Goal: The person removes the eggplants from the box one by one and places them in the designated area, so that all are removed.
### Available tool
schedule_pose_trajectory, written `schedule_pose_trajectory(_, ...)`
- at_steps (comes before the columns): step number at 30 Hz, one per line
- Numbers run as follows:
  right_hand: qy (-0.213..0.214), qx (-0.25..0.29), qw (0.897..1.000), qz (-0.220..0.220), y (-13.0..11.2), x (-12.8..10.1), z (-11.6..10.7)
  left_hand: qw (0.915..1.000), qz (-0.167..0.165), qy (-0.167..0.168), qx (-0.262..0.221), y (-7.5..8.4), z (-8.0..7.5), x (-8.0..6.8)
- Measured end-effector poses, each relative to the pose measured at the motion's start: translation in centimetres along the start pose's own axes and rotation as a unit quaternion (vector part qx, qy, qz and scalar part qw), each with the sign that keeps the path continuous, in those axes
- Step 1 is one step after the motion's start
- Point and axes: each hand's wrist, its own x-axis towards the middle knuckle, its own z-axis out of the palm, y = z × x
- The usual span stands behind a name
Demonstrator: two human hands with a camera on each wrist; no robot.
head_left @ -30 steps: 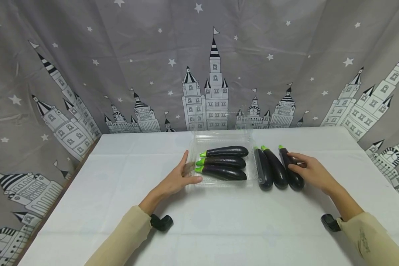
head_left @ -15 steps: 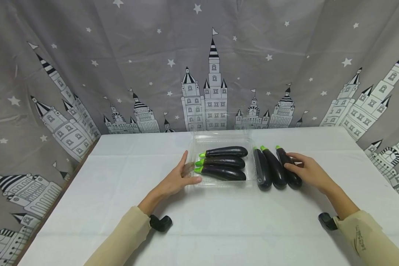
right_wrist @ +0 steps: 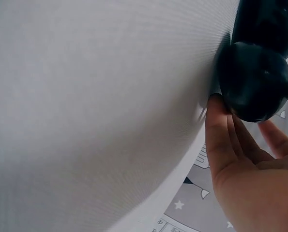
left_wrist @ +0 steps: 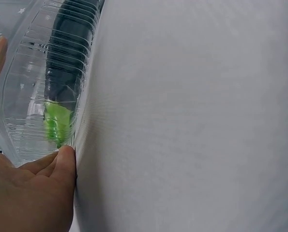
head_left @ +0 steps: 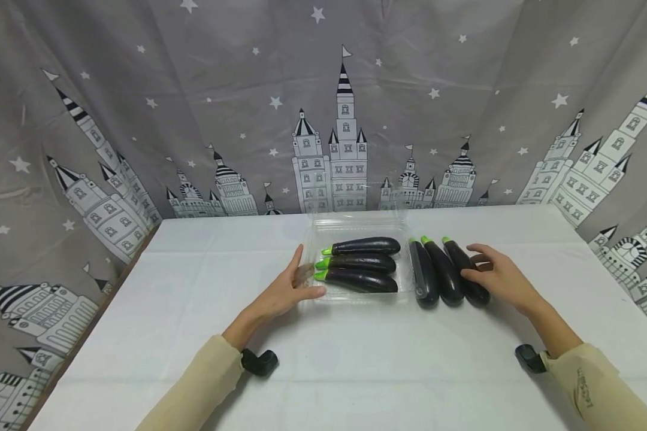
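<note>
A clear plastic clamshell box stands open near the table's back edge, holding three dark eggplants with green stems; the front one lies along the front wall. My left hand spreads at the box's left front corner, fingers along its side and thumb at the front. In the left wrist view its fingertips meet the ribbed wall. Three more eggplants lie side by side right of the box. My right hand holds the rightmost eggplant, thumb on top and fingers at its right side.
The leftmost loose eggplant lies right against the box's right wall, with the middle one beside it. A white cloth covers the table. Behind it hangs a grey curtain printed with castles and stars.
My right hand has slid the rightmost eggplant left against the middle one, and its fingers have lifted slightly since. My left hand stays at the box corner.
</note>
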Motion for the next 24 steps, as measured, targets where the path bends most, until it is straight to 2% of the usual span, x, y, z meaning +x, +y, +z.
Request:
schedule_pose_trajectory(6, 0.001, -0.014, 1.0, 0.001, -0.25, -0.04, 0.11, 1.0, 0.002, 0.0, -0.002, -0.04, -0.02, -0.01)
schedule_pose_trajectory(15, -0.01, -0.005, 1.0, -0.003, -0.36, -0.3, 0.07, 1.0, 0.0, 0.002, 0.0, 0.01, -0.02, -0.03)
schedule_pose_trajectory(24, 0.012, -0.006, 1.0, 0.013, -0.61, -0.17, 0.24, 1.0, 0.001, 0.0, -0.001, -0.1, 0.0, 0.08)
